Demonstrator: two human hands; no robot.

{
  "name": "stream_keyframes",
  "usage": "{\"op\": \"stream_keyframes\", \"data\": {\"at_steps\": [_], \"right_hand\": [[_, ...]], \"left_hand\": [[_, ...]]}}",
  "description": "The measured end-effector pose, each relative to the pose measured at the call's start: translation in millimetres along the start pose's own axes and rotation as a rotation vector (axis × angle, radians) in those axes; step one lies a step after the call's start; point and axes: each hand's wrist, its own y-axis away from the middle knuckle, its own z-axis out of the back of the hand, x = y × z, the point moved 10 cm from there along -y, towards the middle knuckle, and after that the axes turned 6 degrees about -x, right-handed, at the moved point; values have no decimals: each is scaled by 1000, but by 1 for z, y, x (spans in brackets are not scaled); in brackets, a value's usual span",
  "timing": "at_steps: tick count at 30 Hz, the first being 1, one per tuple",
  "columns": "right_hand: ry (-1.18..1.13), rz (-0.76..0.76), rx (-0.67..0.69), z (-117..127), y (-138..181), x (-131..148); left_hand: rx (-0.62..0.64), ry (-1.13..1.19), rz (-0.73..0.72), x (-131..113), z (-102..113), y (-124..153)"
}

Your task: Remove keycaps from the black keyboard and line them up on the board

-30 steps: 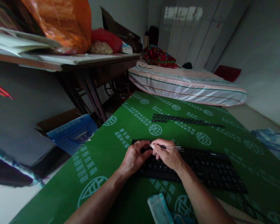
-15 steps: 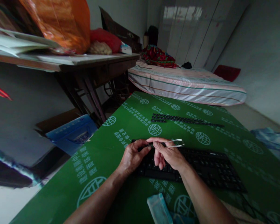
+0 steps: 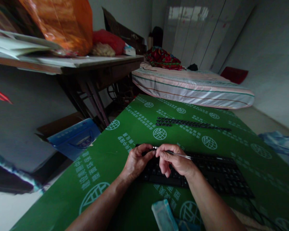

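A black keyboard (image 3: 214,175) lies on a green printed sheet (image 3: 125,141) in front of me. My right hand (image 3: 175,162) pinches a thin metal wire tool (image 3: 180,155) between thumb and forefinger, its tip pointing left over the keyboard's left end. My left hand (image 3: 137,161) is curled at that same corner, fingertips closed beside the tool's tip; what it grips there is too small to make out. A row of removed black keycaps (image 3: 190,124) lies farther back on the sheet.
A pale blue cloth (image 3: 165,215) lies near my right forearm. A wooden table (image 3: 86,62) with an orange bag (image 3: 62,22) stands left. A blue box (image 3: 74,136) sits on the floor. A striped mattress (image 3: 192,86) lies behind.
The wire tool dropped from its raised, looped position to lie flat and low over the keys. My right fingers have closed in toward my left hand.
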Motion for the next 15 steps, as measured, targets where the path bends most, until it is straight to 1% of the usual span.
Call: {"op": "stream_keyframes", "data": {"at_steps": [2, 4, 6, 8, 10, 13, 15], "right_hand": [[39, 78, -75, 7, -1, 7], [95, 171, -193, 16, -1, 16], [180, 248, -313, 25, 1, 25], [293, 312, -399, 30, 3, 32], [431, 392, -429, 28, 5, 40], [636, 538, -411, 17, 8, 49], [710, 601, -395, 10, 10, 51]], "left_hand": [[-22, -5, 11, 2, 2, -1], [-37, -11, 7, 2, 3, -1], [-61, -11, -4, 0, 5, -1], [-70, 9, 2, -1, 6, -1], [-62, 70, 39, 2, 5, -1], [-41, 189, 117, 11, 2, 0], [-23, 251, 145, 15, 0, -1]]}}
